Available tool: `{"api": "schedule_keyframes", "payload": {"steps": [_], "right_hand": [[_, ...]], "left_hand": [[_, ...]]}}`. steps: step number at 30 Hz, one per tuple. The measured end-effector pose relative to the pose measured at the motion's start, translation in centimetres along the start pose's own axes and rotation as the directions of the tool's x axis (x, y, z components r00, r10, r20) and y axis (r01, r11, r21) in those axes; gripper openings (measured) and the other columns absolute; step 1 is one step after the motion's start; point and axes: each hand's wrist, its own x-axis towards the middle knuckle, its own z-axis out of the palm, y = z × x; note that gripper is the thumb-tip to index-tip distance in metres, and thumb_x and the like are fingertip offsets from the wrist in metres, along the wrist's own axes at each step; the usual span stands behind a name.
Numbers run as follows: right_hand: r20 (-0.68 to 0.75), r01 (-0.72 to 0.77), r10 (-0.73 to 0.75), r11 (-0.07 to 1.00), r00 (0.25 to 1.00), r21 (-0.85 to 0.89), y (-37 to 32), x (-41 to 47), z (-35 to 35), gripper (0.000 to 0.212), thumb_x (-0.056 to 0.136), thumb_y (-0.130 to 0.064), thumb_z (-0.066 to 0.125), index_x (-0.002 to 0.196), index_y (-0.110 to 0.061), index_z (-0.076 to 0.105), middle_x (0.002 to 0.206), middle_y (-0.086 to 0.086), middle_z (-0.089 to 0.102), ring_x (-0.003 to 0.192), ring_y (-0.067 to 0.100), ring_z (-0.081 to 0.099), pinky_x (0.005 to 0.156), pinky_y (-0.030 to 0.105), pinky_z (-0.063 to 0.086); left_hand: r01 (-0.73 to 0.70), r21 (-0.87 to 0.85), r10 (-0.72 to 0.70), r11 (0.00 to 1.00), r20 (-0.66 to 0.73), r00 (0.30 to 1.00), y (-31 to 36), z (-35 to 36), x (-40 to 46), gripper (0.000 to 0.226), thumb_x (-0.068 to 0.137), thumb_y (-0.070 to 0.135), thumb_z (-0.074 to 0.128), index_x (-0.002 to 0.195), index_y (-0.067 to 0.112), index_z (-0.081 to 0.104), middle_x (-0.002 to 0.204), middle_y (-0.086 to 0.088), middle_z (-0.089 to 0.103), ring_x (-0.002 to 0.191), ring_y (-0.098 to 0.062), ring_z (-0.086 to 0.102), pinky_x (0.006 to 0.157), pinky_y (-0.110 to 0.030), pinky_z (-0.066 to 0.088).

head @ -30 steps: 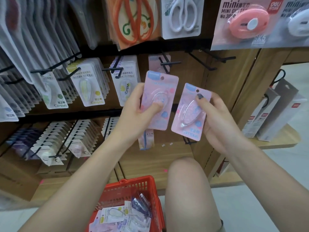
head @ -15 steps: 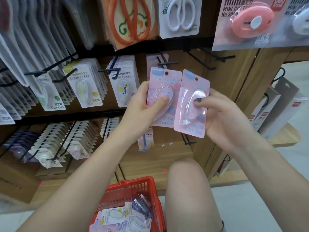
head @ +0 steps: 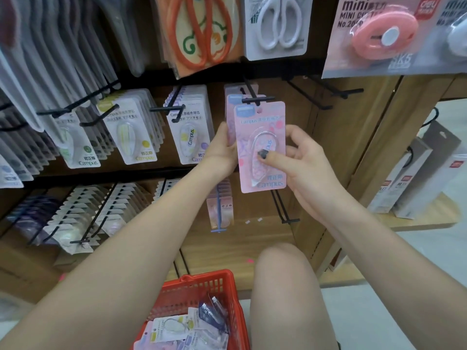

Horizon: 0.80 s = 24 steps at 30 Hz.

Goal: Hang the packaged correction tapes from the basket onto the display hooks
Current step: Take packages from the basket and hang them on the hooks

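Observation:
Two pink packaged correction tapes are stacked together just below a black display hook [head: 256, 99]. The front pink pack [head: 261, 137] faces me, and my right hand [head: 300, 160] pinches it with the thumb on its blister. The rear pink pack [head: 231, 114] peeks out behind on the left, gripped at its left edge by my left hand [head: 222, 147]. The hook's tip sits right at the packs' top edges, with more pink packs hanging behind it. A red basket [head: 222, 281] at the bottom holds several more packaged tapes [head: 177, 329].
Hooks with yellow [head: 131, 132] and purple [head: 188, 130] Campus tapes hang to the left. An empty hook [head: 333, 93] juts out on the right. Scissors [head: 278, 24] and mini cutters [head: 379, 34] hang above. My knee [head: 285, 286] is beside the basket.
Both hands have brought the two pink packs together, one over the other, and raised them up to the black hook.

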Motion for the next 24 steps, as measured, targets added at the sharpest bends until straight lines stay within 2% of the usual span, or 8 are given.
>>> {"api": "schedule_keyframes", "payload": {"steps": [2, 4, 7, 9, 12, 17, 20, 24], "right_hand": [[0.0, 0.011, -0.011, 1.0, 1.0, -0.014, 0.3, 0.3, 0.1, 0.027, 0.091, -0.016, 0.076, 0.112, -0.029, 0.068, 0.106, 0.012, 0.079, 0.101, 0.032, 0.077, 0.089, 0.05, 0.062], [-0.01, 0.032, -0.032, 0.999, 0.999, -0.033, 0.6, 0.6, 0.1, 0.028, 0.091, -0.014, 0.075, 0.114, -0.027, 0.068, 0.105, 0.012, 0.079, 0.1, 0.032, 0.077, 0.091, 0.052, 0.061], [-0.015, 0.062, -0.063, 0.996, 0.998, -0.063, 0.9, 0.6, 0.3, 0.03, 0.091, -0.012, 0.073, 0.117, -0.025, 0.067, 0.104, 0.011, 0.079, 0.098, 0.03, 0.077, 0.088, 0.048, 0.063], [-0.032, 0.073, -0.076, 0.994, 0.997, -0.08, 1.2, 0.5, 0.5, 0.031, 0.091, -0.012, 0.072, 0.119, -0.024, 0.066, 0.104, 0.01, 0.079, 0.097, 0.029, 0.077, 0.085, 0.045, 0.064], [-0.09, 0.04, -0.05, 0.994, 0.995, -0.105, 1.6, 0.8, 0.8, 0.032, 0.092, -0.014, 0.071, 0.123, -0.02, 0.065, 0.106, 0.007, 0.08, 0.098, 0.025, 0.077, 0.08, 0.037, 0.064], [-0.228, -0.108, 0.063, 0.976, 0.972, -0.19, 2.4, 4.8, 1.0, 0.017, 0.095, -0.021, 0.075, 0.108, -0.022, 0.064, 0.104, -0.001, 0.078, 0.096, 0.013, 0.076, 0.078, 0.03, 0.061], [-0.294, -0.177, 0.115, 0.965, 0.949, -0.194, 3.1, 8.0, 1.3, 0.021, 0.094, -0.025, 0.077, 0.106, -0.02, 0.061, 0.107, 0.001, 0.075, 0.1, 0.018, 0.075, 0.084, 0.036, 0.062], [-0.307, -0.255, 0.203, 0.957, 0.93, -0.138, 4.0, 10.4, 1.7, 0.036, 0.093, -0.031, 0.077, 0.12, -0.016, 0.059, 0.119, 0.006, 0.072, 0.111, 0.024, 0.07, 0.102, 0.045, 0.057]], "left_hand": [[0.048, -0.059, -0.046, 0.997, 0.035, 0.998, 0.9, 0.2, 0.4, 0.071, 0.097, 0.053, 0.044, 0.152, 0.007, 0.04, 0.146, -0.018, 0.055, 0.133, -0.034, 0.055, 0.112, -0.05, 0.045], [0.072, -0.105, -0.064, 0.992, 0.076, 0.995, 0.8, 0.2, 1.2, 0.099, 0.062, 0.074, 0.054, 0.134, 0.007, 0.05, 0.134, -0.016, 0.061, 0.119, -0.025, 0.057, 0.112, -0.05, 0.044], [0.09, -0.108, -0.083, 0.99, 0.073, 0.994, 0.4, 0.1, 2.2, 0.083, 0.053, 0.072, 0.06, 0.108, 0.011, 0.047, 0.11, -0.013, 0.063, 0.104, -0.021, 0.054, 0.1, -0.044, 0.047], [0.076, -0.089, -0.072, 0.993, 0.05, 0.996, 0.5, -0.1, 2.1, 0.091, 0.051, 0.075, 0.056, 0.111, 0.006, 0.051, 0.118, -0.01, 0.067, 0.11, -0.022, 0.06, 0.1, -0.041, 0.047], [0.083, -0.09, -0.074, 0.993, 0.099, 0.992, 0.3, -0.1, 1.7, 0.109, 0.06, 0.079, 0.055, 0.141, 0.006, 0.047, 0.138, -0.012, 0.064, 0.128, -0.028, 0.061, 0.109, -0.048, 0.049], [0.233, -0.173, -0.233, 0.957, 0.023, 0.972, -1.6, 0.3, 2.1, 0.041, 0.109, 0.037, 0.046, 0.145, 0.017, 0.042, 0.141, -0.01, 0.061, 0.125, -0.026, 0.062, 0.111, -0.048, 0.05], [0.355, -0.273, -0.36, 0.894, 0.031, 0.932, -2.7, 0.5, 1.8, 0.046, 0.112, 0.035, 0.036, 0.154, 0.016, 0.037, 0.145, -0.014, 0.056, 0.125, -0.025, 0.059, 0.109, -0.037, 0.047], [0.375, -0.271, -0.374, 0.887, 0.056, 0.926, -3.3, 0.9, 0.4, 0.051, 0.114, 0.038, 0.033, 0.159, 0.013, 0.031, 0.137, -0.015, 0.056, 0.125, -0.026, 0.058, 0.105, -0.033, 0.044]]}}
